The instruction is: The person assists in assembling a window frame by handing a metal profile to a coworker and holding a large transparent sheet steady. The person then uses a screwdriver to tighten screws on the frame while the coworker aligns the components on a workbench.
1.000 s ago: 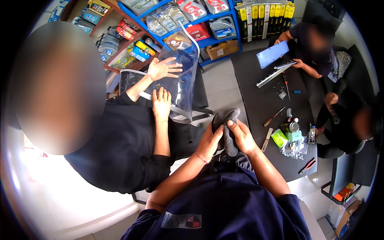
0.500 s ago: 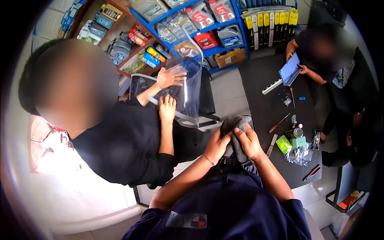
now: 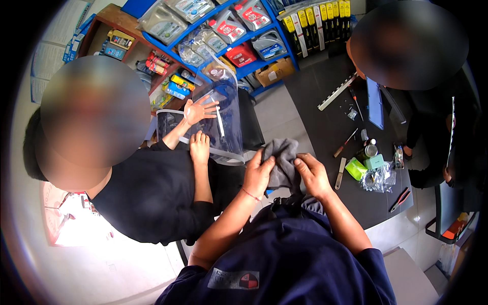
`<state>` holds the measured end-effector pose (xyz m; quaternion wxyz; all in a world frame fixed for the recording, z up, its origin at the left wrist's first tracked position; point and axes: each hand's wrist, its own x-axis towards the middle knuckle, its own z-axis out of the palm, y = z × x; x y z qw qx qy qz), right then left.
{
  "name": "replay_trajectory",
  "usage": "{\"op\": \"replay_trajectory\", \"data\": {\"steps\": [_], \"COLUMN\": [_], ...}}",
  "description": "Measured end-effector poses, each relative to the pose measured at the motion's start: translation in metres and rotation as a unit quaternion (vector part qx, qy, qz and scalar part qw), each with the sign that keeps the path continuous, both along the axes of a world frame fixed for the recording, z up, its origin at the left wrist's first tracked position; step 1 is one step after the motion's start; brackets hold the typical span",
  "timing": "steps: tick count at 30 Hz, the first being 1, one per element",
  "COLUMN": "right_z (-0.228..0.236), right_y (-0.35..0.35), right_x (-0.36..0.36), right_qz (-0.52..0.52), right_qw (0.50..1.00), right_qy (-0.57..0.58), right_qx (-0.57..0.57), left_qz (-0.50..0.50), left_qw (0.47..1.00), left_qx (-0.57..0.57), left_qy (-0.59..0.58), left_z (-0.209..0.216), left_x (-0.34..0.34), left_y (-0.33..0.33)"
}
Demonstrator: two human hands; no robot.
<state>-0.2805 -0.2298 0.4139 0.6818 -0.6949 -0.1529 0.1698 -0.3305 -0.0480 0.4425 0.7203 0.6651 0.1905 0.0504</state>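
A grey cloth (image 3: 282, 161) is stretched between my two hands in front of my chest. My left hand (image 3: 260, 177) grips its left side, thumb on top. The right side is pinched by my right hand (image 3: 313, 177), with the thumb pressed on the cloth. At my left, a person in black has one hand (image 3: 201, 110) spread against a clear curved plastic panel (image 3: 230, 122) with a pale rim. That person's other hand (image 3: 199, 147) rests at the panel's lower edge.
On the dark table (image 3: 325, 101) at my right lie a brush (image 3: 345, 142), a scraper (image 3: 340, 174), pliers (image 3: 400, 199), a green packet (image 3: 356, 169) and a jar (image 3: 370, 151). Another person leans over a blue panel (image 3: 375, 103). Blue shelves (image 3: 284, 76) with bottles stand behind.
My hands have moved apart, and the cloth between them is opened out from a bunched shape. The person across the table leans in closer. My view has shifted a little.
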Motion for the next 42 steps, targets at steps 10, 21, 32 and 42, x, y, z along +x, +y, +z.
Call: {"op": "replay_trajectory", "data": {"steps": [10, 21, 32, 42], "right_z": [-0.02, 0.011, -0.007, -0.034], "right_y": [-0.024, 0.097, 0.303, 0.389], "right_x": [0.003, 0.014, 0.098, 0.105], "right_qz": [0.041, 0.152, 0.055, 0.171], "right_qw": [0.988, 0.889, 0.946, 0.903], "right_qy": [0.124, 0.339, 0.238, -0.39], "right_qx": [0.081, 0.269, 0.212, -0.06], "left_qz": [0.074, 0.027, 0.351, 0.239], "left_qw": [0.995, 1.0, 0.813, 0.793], "left_qx": [0.005, 0.0, 0.465, 0.405], "left_qy": [-0.064, -0.012, -0.007, 0.387], "left_z": [0.036, 0.037, 0.062, -0.008], "left_x": [0.001, -0.01, -0.013, 0.044], "left_y": [0.015, 0.035, 0.146, 0.343]}}
